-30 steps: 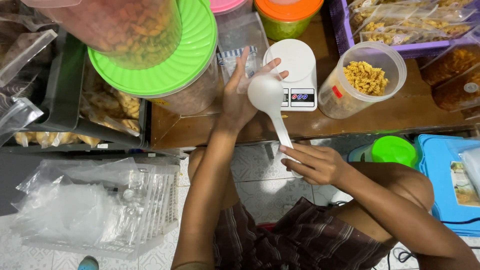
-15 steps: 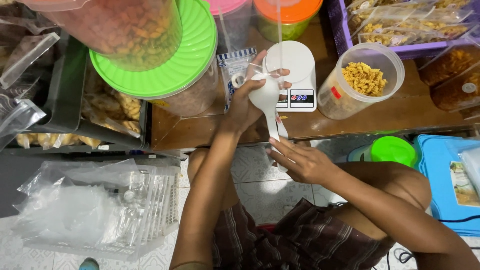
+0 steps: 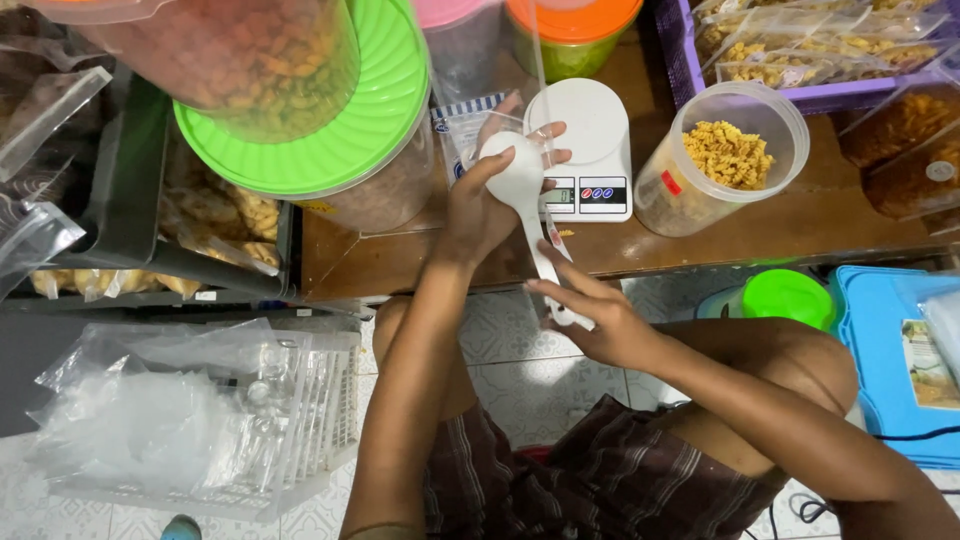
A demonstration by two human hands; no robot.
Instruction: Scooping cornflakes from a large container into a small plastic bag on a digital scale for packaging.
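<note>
Right grip: closed on white spoon handle | left grip: holding clear bag at spoon's bowl | spot: above table, just beside white scale | near: tub of spiral pasta

The white scoop looks like smooth, glossy plastic, as does the kitchen scale. The small bag is thin clear film. The open jar is translucent plastic. The shelf is matt brown wood.
</note>
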